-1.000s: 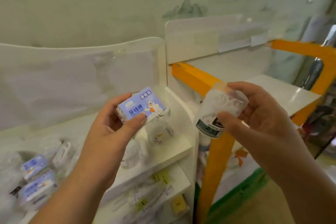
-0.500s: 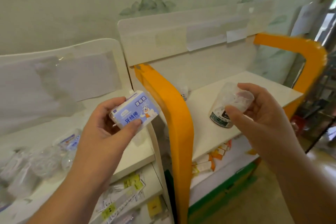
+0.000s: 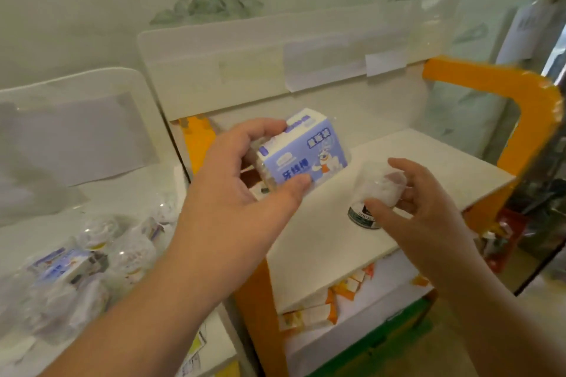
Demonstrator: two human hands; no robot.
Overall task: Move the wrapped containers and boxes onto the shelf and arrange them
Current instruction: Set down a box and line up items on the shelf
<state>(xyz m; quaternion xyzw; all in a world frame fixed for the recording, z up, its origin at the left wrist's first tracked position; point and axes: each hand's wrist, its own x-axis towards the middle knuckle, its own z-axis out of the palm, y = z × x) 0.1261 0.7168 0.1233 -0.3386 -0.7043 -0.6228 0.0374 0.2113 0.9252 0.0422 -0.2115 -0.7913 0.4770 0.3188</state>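
Gripping a blue box (image 3: 301, 159) above the white shelf (image 3: 330, 242), the left hand (image 3: 242, 190) sits beside the right hand (image 3: 419, 202), whose fingers pinch a clear jar (image 3: 375, 193) standing on that shelf.

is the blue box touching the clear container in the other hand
Apart. The head view shows bare white shelf between the blue box in the left hand and the clear container in the right hand.

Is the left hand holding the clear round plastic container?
No. The left hand grips the blue and white box; the clear round plastic container is in the right hand.
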